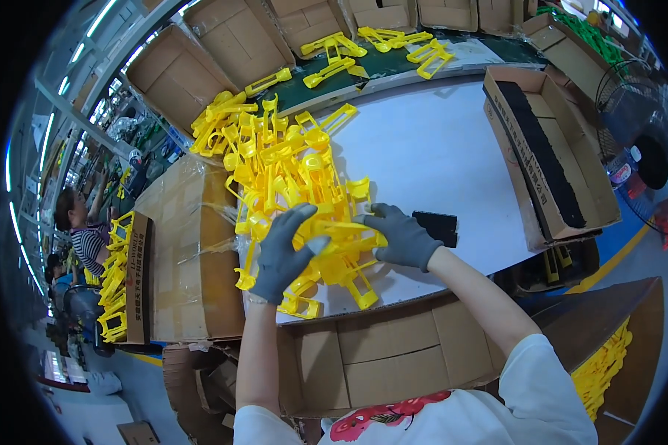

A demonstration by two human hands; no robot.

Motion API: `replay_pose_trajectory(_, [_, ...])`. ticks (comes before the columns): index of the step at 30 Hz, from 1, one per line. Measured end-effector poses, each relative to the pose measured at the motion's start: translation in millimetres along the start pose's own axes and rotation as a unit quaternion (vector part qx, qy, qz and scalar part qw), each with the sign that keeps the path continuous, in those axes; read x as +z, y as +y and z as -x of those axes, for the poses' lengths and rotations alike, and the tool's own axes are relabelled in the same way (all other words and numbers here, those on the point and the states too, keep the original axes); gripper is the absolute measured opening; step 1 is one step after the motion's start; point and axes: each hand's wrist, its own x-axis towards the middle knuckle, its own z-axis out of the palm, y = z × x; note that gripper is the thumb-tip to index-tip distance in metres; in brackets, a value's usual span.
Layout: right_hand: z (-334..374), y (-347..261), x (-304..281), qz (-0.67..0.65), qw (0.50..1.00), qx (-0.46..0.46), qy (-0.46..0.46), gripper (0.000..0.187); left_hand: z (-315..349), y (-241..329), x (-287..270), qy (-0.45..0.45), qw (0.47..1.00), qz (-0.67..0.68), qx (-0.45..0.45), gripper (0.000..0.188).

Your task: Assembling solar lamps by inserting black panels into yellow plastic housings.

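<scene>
Grey-gloved left hand (280, 254) is spreading thumb and fingers, while the grey-gloved right hand (404, 236) is curving beside the right end of a long yellow plastic frame (341, 226) between them, whether pinching it cannot be told; good handling is probably calling for keeping it clear of the tangled yellow plastic heap (273, 159) beneath, left forearm (258, 352) reaching nearly straight forward, right forearm (482, 298) slanting inward

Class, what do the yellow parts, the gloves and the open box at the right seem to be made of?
Yellow parts: probably moulded plastic, smooth and slightly glossy, judging by the repeated shapes and even colour.
Gloves: likely fabric, possibly coated; matte grey, following the fingers closely.
Open box: apparently cardboard, dull brown, with folded walls.
</scene>
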Motion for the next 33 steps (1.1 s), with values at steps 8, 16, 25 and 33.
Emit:
replay_pose_trajectory(8, [19,-9,8,-0.017,0.995,-0.029,0.096,0.067,59,-11,17,0.027,0.947,0.223,-0.231,0.053])
replay_pose_trajectory(16, [37,-34,31,-0.119,0.975,-0.02,0.185,0.038,88,-24,-23,0.053,0.907,0.334,-0.249,0.048])
replay_pose_trajectory(25, [27,-75,30,-0.127,0.959,0.033,0.251,0.027,110,-17,-102,0.178,0.901,0.337,-0.209,0.045])
replay_pose_trajectory(33, [15,-81,28,-0.081,0.929,-0.049,0.357,0.024,129,-3,-98,0.294,0.934,0.152,-0.132,0.031])
